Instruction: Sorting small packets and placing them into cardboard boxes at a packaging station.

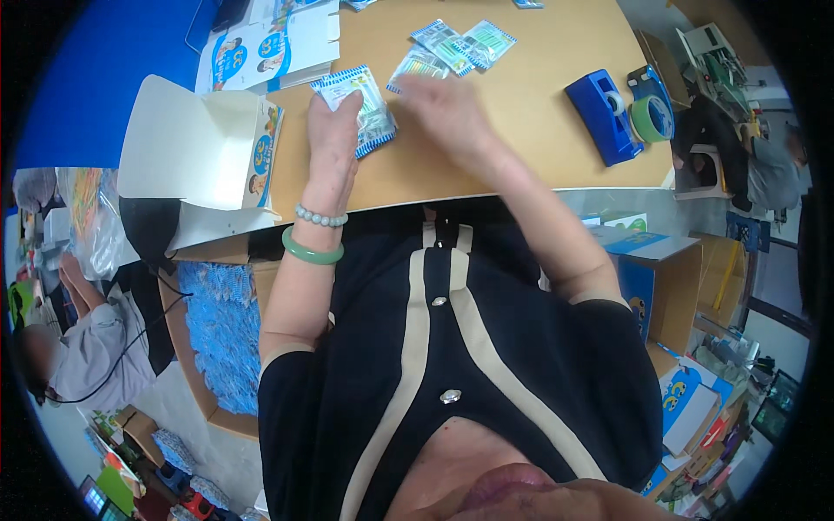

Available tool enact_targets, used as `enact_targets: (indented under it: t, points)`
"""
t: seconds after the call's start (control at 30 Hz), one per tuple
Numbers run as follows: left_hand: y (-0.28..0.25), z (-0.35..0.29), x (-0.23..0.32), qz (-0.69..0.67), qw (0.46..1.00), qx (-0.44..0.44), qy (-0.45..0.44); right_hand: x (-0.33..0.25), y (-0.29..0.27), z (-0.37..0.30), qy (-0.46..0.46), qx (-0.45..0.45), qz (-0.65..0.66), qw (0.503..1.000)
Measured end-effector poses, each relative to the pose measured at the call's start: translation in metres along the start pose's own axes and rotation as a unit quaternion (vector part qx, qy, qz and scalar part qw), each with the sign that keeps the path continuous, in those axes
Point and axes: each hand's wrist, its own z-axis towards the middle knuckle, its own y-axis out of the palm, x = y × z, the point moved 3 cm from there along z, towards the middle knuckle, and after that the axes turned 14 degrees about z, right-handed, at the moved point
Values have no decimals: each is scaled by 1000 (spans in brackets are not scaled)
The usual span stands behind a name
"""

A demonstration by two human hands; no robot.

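Note:
My left hand (334, 126) is closed on small clear packets (375, 115) with blue-striped ends, thumb on top; thin green sticks seem to lie inside, and how many packets there are I cannot tell. Over the table, my right hand (445, 113) is smeared by motion, so its fingers do not show clearly. It is at the near edge of a loose packet (419, 64); whether they touch is unclear. Two similar packets, one (443, 43) overlapping another (488, 43), lie just beyond. Left of my left hand stands an open white box (221, 143) with a printed blue side.
Flat printed cartons (276, 54) are stacked at the back left. A blue tape dispenser (604, 117) with a green tape roll (650, 118) stands on the table (539, 130) at right. Below left, a carton holds many blue packets (219, 334). Another person (104, 356) sits at far left.

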Motion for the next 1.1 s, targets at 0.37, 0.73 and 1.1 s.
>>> enact_targets:
  t: [0.37, 0.73, 1.1]
  points:
    - [0, 2, -6, -41, 999, 27, -3, 59, -94, 87, 229, 135, -359, 895]
    - [0, 0, -10, -16, 999, 32, 7, 32, -42, 45, -31, 82, -341, 936]
    - [2, 0, -12, 147, 981, 113, 55, -20, -5, 25, 35, 80, -91, 992]
